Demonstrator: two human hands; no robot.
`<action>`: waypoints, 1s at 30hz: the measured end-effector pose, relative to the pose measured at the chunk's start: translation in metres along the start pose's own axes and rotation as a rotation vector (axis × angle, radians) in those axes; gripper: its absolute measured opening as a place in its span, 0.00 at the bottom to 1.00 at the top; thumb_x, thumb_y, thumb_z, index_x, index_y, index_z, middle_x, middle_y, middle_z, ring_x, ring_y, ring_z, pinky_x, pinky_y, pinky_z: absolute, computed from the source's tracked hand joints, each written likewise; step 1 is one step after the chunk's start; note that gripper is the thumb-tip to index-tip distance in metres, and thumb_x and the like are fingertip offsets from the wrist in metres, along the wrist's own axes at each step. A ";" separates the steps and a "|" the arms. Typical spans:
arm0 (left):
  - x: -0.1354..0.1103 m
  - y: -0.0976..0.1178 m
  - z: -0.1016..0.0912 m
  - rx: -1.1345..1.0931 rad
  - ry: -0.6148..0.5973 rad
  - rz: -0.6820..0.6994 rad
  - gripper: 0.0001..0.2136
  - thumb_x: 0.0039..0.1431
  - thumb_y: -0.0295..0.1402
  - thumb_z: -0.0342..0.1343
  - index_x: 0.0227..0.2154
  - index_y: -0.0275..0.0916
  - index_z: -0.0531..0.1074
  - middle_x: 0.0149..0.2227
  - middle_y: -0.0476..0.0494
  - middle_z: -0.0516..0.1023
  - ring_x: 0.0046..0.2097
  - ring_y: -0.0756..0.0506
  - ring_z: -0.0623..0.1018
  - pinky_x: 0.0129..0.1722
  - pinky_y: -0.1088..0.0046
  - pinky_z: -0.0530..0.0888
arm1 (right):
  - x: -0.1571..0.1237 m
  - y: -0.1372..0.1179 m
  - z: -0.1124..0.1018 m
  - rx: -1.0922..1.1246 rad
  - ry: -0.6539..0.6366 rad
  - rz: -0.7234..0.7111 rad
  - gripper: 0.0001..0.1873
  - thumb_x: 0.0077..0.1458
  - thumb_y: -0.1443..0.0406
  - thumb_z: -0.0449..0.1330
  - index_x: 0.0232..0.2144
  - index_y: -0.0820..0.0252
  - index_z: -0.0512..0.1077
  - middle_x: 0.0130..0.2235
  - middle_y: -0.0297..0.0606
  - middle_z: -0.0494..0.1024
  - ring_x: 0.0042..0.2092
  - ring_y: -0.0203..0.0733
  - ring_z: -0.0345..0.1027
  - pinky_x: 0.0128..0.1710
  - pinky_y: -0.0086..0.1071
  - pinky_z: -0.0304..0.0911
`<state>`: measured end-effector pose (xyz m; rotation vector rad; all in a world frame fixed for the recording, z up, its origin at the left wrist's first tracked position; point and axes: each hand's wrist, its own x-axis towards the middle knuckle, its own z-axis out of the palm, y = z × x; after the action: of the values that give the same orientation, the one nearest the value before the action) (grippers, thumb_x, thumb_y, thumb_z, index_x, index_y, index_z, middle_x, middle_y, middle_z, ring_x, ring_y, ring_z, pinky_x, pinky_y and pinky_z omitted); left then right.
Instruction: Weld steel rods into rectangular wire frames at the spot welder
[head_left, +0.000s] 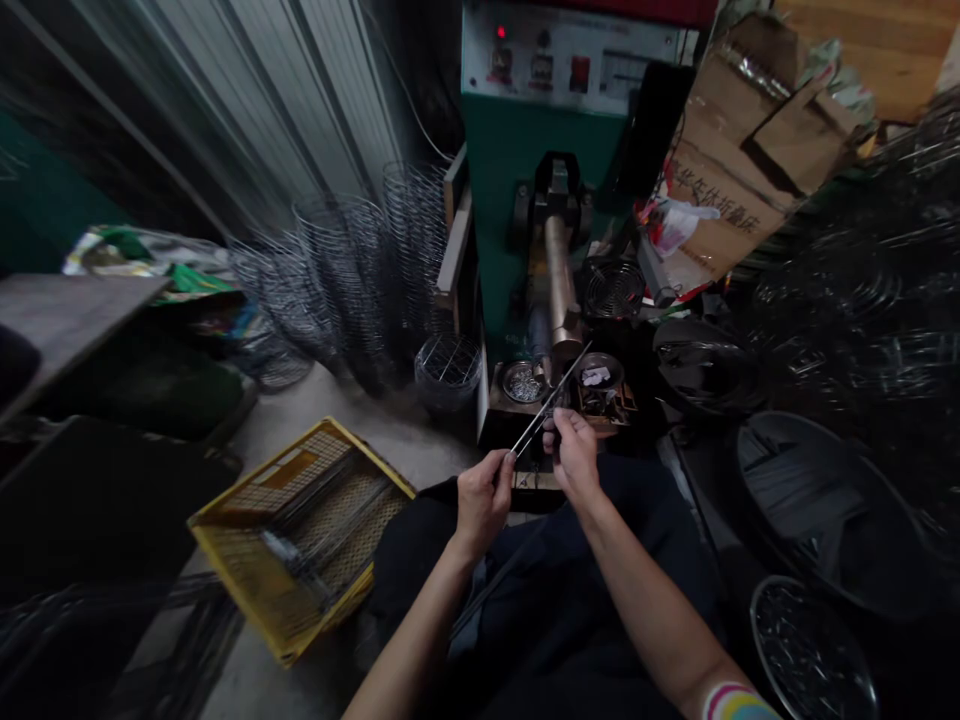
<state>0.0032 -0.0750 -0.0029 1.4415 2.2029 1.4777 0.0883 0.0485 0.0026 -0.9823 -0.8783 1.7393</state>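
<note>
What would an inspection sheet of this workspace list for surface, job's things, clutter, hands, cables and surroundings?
Surface: dark ledge bearing a round dish of small metal pieces and another dish with white scraps.
Job's things: thin metal rod, slanting upward before the green machine.
Clutter: yellow crate holding dark rods; wire ring stacks; cardboard box.
Hands: left hand closed on the rod's lower end; right hand by its middle, grip unclear.
Cables: one thin pale cable, apparently, left of the machine.
Surroundings: ribbed metal wall; dim light; red lamp lit.
</note>
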 end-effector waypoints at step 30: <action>0.015 0.004 0.000 -0.020 0.012 0.021 0.11 0.66 0.34 0.48 0.33 0.37 0.74 0.24 0.48 0.75 0.25 0.50 0.74 0.28 0.76 0.65 | 0.017 -0.010 0.005 0.017 -0.054 -0.013 0.17 0.40 0.57 0.70 0.26 0.60 0.68 0.21 0.27 0.70 0.18 0.26 0.58 0.15 0.20 0.53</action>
<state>-0.0021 -0.0631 0.0056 1.4585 2.1797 1.5140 0.0830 0.0670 0.0090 -0.9202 -0.9010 1.7671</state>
